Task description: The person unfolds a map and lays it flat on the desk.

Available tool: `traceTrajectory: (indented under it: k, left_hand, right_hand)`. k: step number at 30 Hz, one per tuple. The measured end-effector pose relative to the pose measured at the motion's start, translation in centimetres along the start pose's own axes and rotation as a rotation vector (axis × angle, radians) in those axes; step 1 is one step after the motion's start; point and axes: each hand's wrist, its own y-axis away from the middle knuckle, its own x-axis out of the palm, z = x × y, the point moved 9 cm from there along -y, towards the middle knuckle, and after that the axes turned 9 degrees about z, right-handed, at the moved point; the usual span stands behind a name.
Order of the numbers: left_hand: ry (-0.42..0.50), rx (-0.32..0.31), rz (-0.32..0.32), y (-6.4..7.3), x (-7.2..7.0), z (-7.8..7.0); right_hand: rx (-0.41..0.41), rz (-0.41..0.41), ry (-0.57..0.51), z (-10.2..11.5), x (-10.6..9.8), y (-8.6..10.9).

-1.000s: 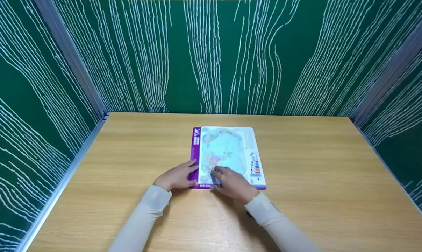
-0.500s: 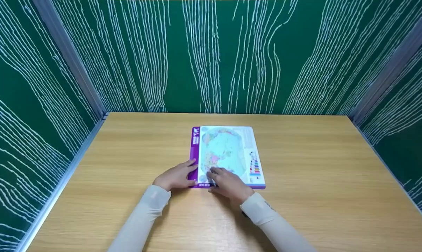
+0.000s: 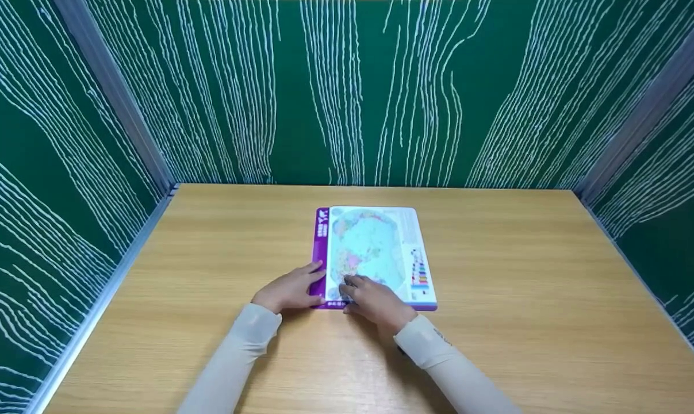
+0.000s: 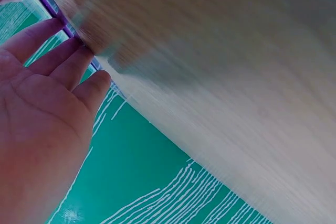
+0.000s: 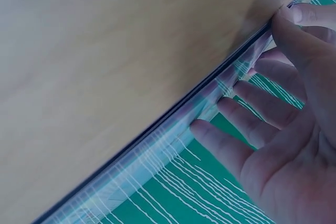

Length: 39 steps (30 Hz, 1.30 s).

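Observation:
A flat world map (image 3: 375,241) with a glossy white border lies on the table. Purple edging (image 3: 319,250) shows along its left side and front. My left hand (image 3: 288,290) rests on that left side, fingers spread over the purple part and thumb by the front left corner. My right hand (image 3: 379,302) lies over the map's front left area, fingertips on the printed surface and thumb at the front edge. In the right wrist view the fingers of my right hand (image 5: 268,114) reach out along the glossy sheet, thumb at its rim.
The wooden table (image 3: 525,276) spreads around the map on all sides. Green walls (image 3: 496,86) with wavy white lines stand behind it and at both sides, joined by grey corner posts (image 3: 117,92).
My right hand has slid slightly to the left over the map since one second ago. My left hand and the map stay about where they were.

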Motion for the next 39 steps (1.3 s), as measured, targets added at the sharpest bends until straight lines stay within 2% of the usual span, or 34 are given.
traceTrajectory:
  k: [8, 14, 24, 33, 39]
  left_hand:
    - [0.005, -0.003, -0.002, 0.1, -0.1, -0.1]
    - [-0.013, 0.013, -0.01, 0.0, -0.1, 0.0]
    - [-0.004, 0.026, -0.006, -0.1, 0.0, 0.0]
    - [0.0, 0.002, 0.01, -0.1, 0.0, 0.2]
    - [-0.001, 0.008, 0.011, -0.1, 0.1, 0.2]
  right_hand:
    - [0.01, 0.085, 0.065, 0.1, 0.7, 0.2]
    - [-0.033, 0.071, 0.138, 0.7, 0.7, 0.3]
    - [-0.01, 0.133, 0.122, 0.4, 0.9, 0.3]
    - [-0.03, 0.187, 0.218, 0.8, 1.1, 0.9]
    - [-0.02, 0.206, 0.21, 0.7, 1.2, 1.0]
